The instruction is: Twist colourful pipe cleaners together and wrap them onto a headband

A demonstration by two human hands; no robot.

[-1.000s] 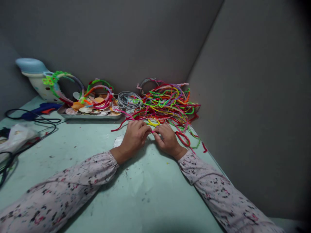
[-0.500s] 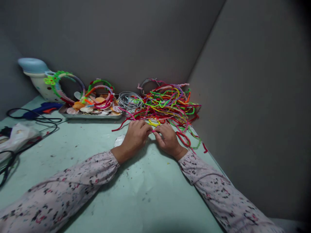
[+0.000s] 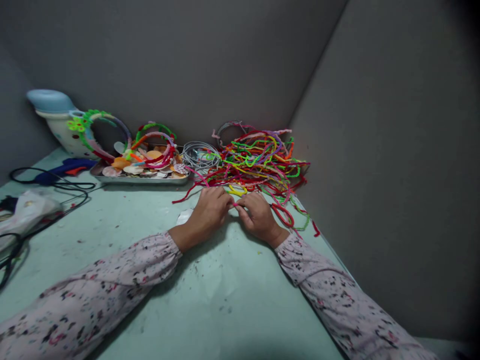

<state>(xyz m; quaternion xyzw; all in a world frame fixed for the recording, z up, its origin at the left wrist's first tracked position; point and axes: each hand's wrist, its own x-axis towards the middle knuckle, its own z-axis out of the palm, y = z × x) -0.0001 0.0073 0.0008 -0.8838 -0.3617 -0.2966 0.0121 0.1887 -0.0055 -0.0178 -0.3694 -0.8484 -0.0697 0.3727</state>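
Between my two hands runs a pink pipe cleaner (image 3: 235, 204), of which a short bit shows at the fingertips. My left hand (image 3: 210, 211) pinches it from the left with the fingers curled. From the right, my right hand (image 3: 258, 215) grips it between thumb and fingers. Most of its length is hidden by the hands. A yellow pipe cleaner (image 3: 237, 191) lies just beyond the fingers, and a red pipe cleaner loop (image 3: 283, 216) rests beside my right hand. Partly behind my left wrist is a small whitish piece (image 3: 184, 216).
A tangled heap of coloured pipe cleaners (image 3: 258, 155) lies at the back, beside a coil of grey wire (image 3: 201, 156). Left of it, a metal tray (image 3: 142, 180) holds shell-like discs and wrapped headbands. Farther left are a blue-lidded bottle (image 3: 56, 117), black cable (image 3: 75, 186) and plastic bag (image 3: 32, 212).
My left hand has shifted very slightly left and down. A little more of the pink pipe cleaner shows between the fingertips.
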